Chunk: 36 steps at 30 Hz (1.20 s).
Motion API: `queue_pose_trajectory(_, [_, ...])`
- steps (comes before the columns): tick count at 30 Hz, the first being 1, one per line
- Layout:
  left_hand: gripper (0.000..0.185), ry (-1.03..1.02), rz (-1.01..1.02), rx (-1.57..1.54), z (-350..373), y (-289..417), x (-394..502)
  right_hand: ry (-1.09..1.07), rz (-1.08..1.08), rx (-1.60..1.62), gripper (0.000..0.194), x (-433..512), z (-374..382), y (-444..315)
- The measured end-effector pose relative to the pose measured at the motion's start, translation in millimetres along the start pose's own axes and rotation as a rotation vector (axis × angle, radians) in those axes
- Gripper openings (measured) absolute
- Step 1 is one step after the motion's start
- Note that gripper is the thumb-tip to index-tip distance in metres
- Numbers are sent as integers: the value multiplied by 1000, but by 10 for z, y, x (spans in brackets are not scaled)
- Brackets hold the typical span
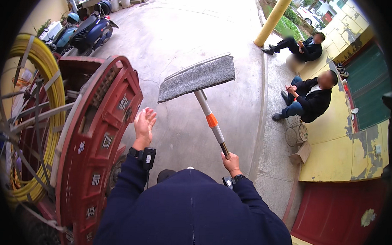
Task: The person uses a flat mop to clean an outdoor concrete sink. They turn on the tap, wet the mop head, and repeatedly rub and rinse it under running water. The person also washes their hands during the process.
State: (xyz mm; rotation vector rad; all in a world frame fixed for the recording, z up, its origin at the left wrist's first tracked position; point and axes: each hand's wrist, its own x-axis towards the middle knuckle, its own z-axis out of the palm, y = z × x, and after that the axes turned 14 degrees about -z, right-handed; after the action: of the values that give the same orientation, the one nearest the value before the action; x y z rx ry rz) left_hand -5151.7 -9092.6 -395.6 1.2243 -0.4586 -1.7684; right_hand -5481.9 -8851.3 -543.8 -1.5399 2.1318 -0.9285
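Observation:
My right hand [231, 163] is closed around the lower end of a telescopic pole [217, 133] with an orange collar [211, 120]. The pole slants up and to the left, away from me. At its far end is a wide flat mop head [197, 78] with a grey fabric pad, raised above the concrete. My left hand [145, 124] is apart from the pole, raised with its fingers spread a little and nothing in it, near the rear corner of a red metal cargo bed. Dark straps with small devices are on both wrists.
The red cargo bed [84, 157] stands close on my left, with a coil of yellow hose [55, 117] beside it. Scooters [92, 31] are parked beyond. On the right, two people [313, 97] sit along a yellow wall [331, 153], near a cardboard box [300, 153]. A yellow pillar [272, 21] rises further off.

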Motion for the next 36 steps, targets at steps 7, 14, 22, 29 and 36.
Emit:
queue_pose_trajectory(7, [53,-69,126,115,1260,809,1463,-11,-50,-41,36,1998,69,62])
queue_pose_trajectory(14, [39,-91,30,73,2261,1485,3190,-18,-48,-116,37,3739,190,40])
queue_pose_trajectory(22, [36,-31,31,134,3236,2330,5372,-45,-73,-76,38,6303,465,157])
queue_pose_trajectory(29, [33,124,14,241,3592,3180,7037,-181,-168,-18,42,8767,926,267])
queue_pose_trajectory(36, [36,207,-22,133,3293,4339,8473,-384,-291,-58,41,11091,1711,-107])
